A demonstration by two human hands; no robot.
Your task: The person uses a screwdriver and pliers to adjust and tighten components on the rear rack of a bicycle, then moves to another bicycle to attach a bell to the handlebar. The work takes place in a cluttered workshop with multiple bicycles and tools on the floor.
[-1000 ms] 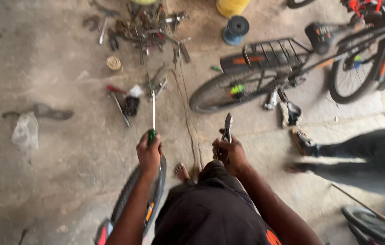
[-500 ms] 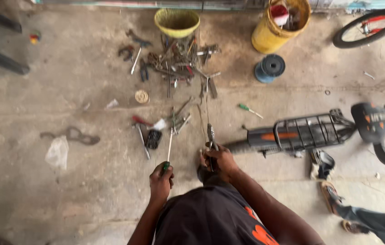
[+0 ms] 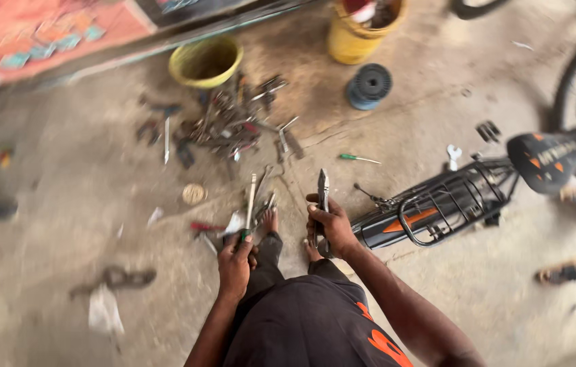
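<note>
View swung since a second ago: was looking along bike, now tilted onto tool pile; hands barely moved, same grip, so work looks paused mid-hold.

Left hand (image 3: 236, 261) clenched round screwdriver (image 3: 250, 202), green handle, long steel shaft pointing 12 o'clock.

Right hand (image 3: 331, 228) wrapped round pliers (image 3: 322, 192), dark, tips up, jaws closed.

Bike rear rack (image 3: 445, 202) at 3 o'clock of hands. Tool heap (image 3: 230, 122) at 12, yellow bucket (image 3: 205, 61) beyond.

Soft even daylight, faint shadows, motion blur heaviest at left edge, centre sharper
</note>
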